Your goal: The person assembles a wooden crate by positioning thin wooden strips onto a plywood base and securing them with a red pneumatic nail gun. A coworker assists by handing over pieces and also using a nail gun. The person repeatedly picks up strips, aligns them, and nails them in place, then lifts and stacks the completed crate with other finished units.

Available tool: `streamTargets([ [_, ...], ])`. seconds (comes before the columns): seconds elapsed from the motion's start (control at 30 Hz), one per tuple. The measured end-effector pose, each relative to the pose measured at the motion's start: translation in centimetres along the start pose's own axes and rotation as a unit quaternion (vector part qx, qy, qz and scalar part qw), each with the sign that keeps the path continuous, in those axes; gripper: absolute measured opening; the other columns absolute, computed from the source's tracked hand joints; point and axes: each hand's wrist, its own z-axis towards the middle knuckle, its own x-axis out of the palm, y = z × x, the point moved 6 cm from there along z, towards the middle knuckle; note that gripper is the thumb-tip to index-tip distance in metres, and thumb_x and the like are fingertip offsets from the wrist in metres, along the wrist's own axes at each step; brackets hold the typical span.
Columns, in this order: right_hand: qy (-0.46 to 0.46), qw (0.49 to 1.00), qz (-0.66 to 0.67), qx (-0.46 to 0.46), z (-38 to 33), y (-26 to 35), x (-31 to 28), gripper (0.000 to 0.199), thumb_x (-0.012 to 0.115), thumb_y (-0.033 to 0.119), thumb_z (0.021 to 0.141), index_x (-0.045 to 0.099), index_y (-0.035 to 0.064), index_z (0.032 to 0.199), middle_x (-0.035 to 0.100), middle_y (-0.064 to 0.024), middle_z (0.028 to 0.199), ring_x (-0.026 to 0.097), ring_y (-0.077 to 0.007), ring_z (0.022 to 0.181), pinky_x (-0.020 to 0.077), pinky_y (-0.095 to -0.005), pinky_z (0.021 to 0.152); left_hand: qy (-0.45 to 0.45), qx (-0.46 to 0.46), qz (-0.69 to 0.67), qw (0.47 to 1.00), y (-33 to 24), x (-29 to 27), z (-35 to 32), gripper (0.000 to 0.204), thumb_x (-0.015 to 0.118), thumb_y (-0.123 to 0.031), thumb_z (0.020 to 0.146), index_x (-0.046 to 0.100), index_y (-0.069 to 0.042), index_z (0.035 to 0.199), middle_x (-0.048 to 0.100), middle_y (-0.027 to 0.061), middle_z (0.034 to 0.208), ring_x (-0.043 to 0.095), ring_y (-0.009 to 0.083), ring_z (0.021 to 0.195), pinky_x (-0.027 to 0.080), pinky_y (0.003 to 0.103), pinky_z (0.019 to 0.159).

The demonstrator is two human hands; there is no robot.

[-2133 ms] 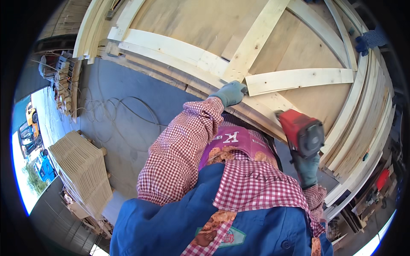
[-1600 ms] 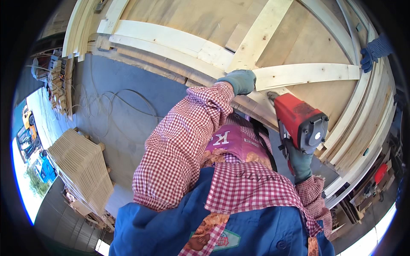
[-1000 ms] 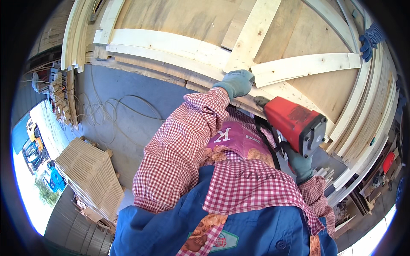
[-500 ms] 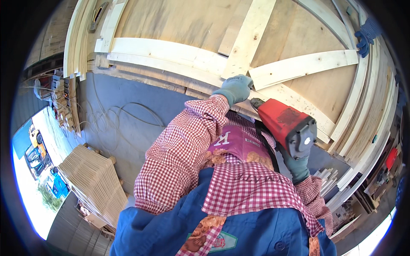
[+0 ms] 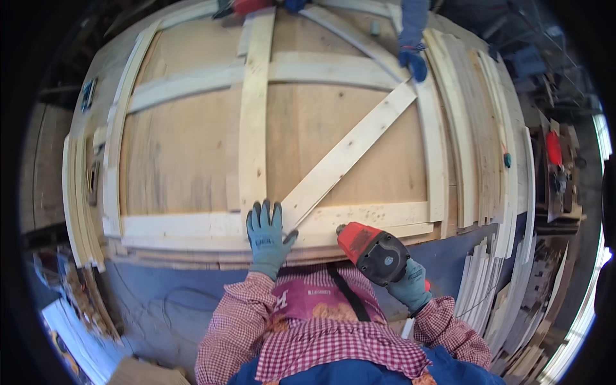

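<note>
My left hand (image 5: 266, 237), in a grey-green work glove, lies with fingers stretched out on the near rail (image 5: 186, 226) of a wooden frame. Its fingertips reach the foot of the upright board (image 5: 256, 128), and the thumb is beside the lower end of the diagonal board (image 5: 350, 157). My right hand (image 5: 412, 287), gloved alike, grips a red and black nail gun (image 5: 373, 253) from behind; the handle is mostly hidden. The gun's nose is over the near rail, right of the diagonal; whether it touches the wood I cannot tell.
Another person's blue-gloved hand (image 5: 414, 64) is at the diagonal's far end. Another red tool (image 5: 251, 6) shows at the far edge. Plywood (image 5: 186, 154) lies beneath the frame. Loose boards are stacked left (image 5: 80, 199) and right (image 5: 475, 128). A hose (image 5: 170, 308) lies on the floor.
The view has swung to take in more of the frame. My left hand has gone from a closed grip near the diagonal's end to lying flat with fingers stretched. The nail gun stays in my right hand.
</note>
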Motion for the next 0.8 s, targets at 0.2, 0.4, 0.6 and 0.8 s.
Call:
streamTargets([
  [0.2,-0.024,0.989,-0.062,0.132,-0.4,-4.0,-3.9,0.045,0.076,0.026,0.071,0.055,0.0088,0.107,0.067,-0.0161,0.092,0.067,-0.0329,0.086,0.0527,-0.0396,0.073,0.075,-0.005,0.077,0.994,-1.3,2.7,2.9,0.108,0.071,-0.059,0.067,0.025,-0.004,0.147,0.025,0.0221,0.150,0.012,0.0402,0.142,0.004,0.055,0.114],
  [0.4,0.049,0.981,-0.102,0.160,0.8,-6.2,-4.7,0.087,0.072,0.034,0.072,0.029,0.0085,0.143,0.067,-0.0176,0.097,0.066,-0.0348,0.089,0.0505,-0.0428,0.077,0.077,0.000,0.085,0.993,0.4,4.5,2.0,0.114,0.070,-0.063,0.066,0.019,-0.001,0.148,0.019,0.0206,0.154,0.006,0.0432,0.142,-0.002,0.057,0.114],
  [0.6,0.210,0.952,-0.102,0.195,2.1,-5.1,-5.0,0.060,0.063,0.033,0.079,0.043,0.0085,0.130,0.067,-0.0181,0.090,0.066,-0.0347,0.089,0.0510,-0.0438,0.076,0.135,-0.023,0.128,0.982,1.0,4.9,2.2,0.121,0.062,-0.073,0.066,0.013,0.002,0.148,0.014,0.0205,0.155,-0.001,0.0449,0.142,-0.006,0.059,0.112],
  [0.8,0.237,0.944,-0.159,0.166,3.9,-3.5,-4.3,0.048,0.063,0.028,0.080,0.048,0.0035,0.118,0.067,-0.0187,0.097,0.066,-0.0344,0.091,0.0518,-0.0427,0.077,0.136,0.006,0.110,0.985,0.5,4.4,2.9,0.117,0.061,-0.071,0.070,0.013,0.000,0.149,0.016,0.0180,0.155,0.000,0.0447,0.142,-0.005,0.058,0.112],
])
